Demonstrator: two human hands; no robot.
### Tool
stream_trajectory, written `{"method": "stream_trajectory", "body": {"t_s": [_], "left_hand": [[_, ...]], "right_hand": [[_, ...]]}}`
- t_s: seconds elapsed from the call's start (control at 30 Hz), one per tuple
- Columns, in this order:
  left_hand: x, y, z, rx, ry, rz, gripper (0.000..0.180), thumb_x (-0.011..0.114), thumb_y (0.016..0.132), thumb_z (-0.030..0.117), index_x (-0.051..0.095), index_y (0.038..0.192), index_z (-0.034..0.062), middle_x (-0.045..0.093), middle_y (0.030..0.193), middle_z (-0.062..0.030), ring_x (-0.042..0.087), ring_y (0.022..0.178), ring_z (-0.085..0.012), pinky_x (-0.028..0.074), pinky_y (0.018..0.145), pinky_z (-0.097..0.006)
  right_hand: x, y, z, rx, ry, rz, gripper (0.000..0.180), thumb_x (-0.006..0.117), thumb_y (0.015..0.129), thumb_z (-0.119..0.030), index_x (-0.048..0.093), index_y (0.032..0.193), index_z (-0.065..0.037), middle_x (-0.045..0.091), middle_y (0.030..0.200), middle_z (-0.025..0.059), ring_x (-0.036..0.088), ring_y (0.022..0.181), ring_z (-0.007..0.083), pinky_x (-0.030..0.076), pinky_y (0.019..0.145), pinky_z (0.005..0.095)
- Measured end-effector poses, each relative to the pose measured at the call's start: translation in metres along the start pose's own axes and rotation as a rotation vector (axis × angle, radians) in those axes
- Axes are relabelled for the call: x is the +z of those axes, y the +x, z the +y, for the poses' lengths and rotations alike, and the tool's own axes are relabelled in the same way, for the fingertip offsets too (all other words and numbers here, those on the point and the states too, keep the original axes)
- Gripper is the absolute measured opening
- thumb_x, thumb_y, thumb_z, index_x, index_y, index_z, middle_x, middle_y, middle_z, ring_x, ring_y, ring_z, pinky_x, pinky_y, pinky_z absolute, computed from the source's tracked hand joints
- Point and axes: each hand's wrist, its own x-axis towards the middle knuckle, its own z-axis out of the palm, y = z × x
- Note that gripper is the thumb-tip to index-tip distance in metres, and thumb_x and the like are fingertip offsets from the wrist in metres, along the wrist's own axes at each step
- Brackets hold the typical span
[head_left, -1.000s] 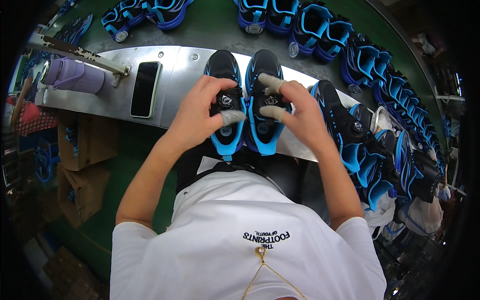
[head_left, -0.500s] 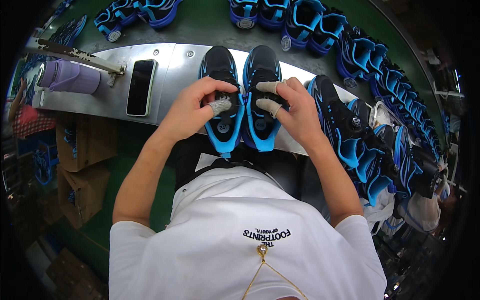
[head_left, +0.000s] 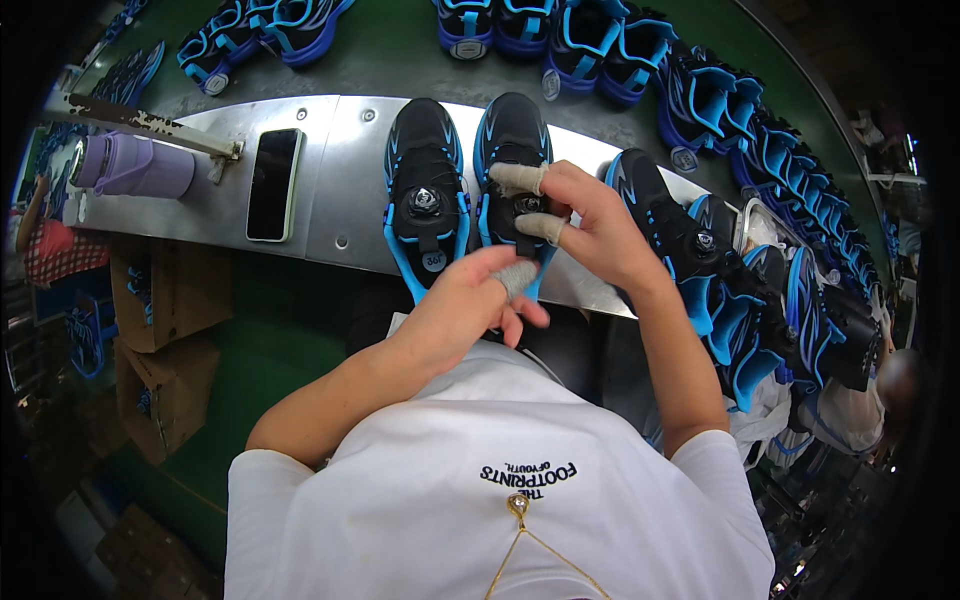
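Observation:
Two black and blue shoes stand side by side, toes pointing away from me. The left shoe (head_left: 420, 150) shows its round lacing dial (head_left: 425, 202) uncovered. On the right shoe (head_left: 513, 130), my right hand (head_left: 590, 222) has its cream-wrapped thumb and finger on either side of a similar dial (head_left: 529, 205). My left hand (head_left: 465, 305) reaches across to that shoe's heel, hiding part of it. One of its digits wears a grey wrap, and the fingers are apart. Whether they touch the heel I cannot tell.
A metal work surface (head_left: 350, 170) holds a phone (head_left: 273, 185) and a lilac bottle (head_left: 150, 165). More shoes (head_left: 690, 240) crowd close on my right. A row of shoes (head_left: 590, 45) lines the far green surface. Cardboard boxes (head_left: 170, 390) stand at the lower left.
My left hand has left the left shoe and moved right and nearer, to the right shoe's heel, uncovering the left dial. My right hand stays at the right shoe. The view has shifted slightly.

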Motion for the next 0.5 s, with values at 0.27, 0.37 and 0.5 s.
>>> {"method": "stream_trajectory", "body": {"t_s": [0.27,0.37,0.5], "left_hand": [[-0.030,-0.019,0.040,0.939,1.131,0.673,0.029,0.071,0.080,0.004,0.067,0.109,0.0047,0.050,0.088,-0.0020,0.042,0.067,-0.0124,0.036,0.062,-0.025],[-0.051,0.001,0.041,0.756,1.142,0.450,0.032,0.069,0.078,0.001,0.067,0.109,0.0048,0.050,0.089,-0.0021,0.043,0.069,-0.0122,0.037,0.064,-0.025],[-0.070,-0.002,0.051,0.625,1.002,0.284,0.043,0.061,0.071,-0.007,0.065,0.113,0.0052,0.052,0.092,-0.0044,0.047,0.075,-0.0135,0.040,0.069,-0.025]], "right_hand": [[-0.001,-0.002,0.001,0.002,0.037,0.008,0.051,0.076,0.077,-0.014,0.064,0.127,-0.015,0.053,0.087,0.0031,0.050,0.078,0.0158,0.044,0.073,0.0270],[0.001,0.000,-0.007,0.067,-0.086,-0.059,0.048,0.077,0.078,-0.015,0.065,0.125,-0.014,0.053,0.087,0.0060,0.054,0.080,0.0177,0.045,0.075,0.0274],[-0.006,0.003,-0.010,0.206,-0.083,-0.036,0.048,0.075,0.079,-0.011,0.065,0.126,-0.014,0.053,0.087,0.0053,0.053,0.082,0.0154,0.045,0.076,0.0265]]}}
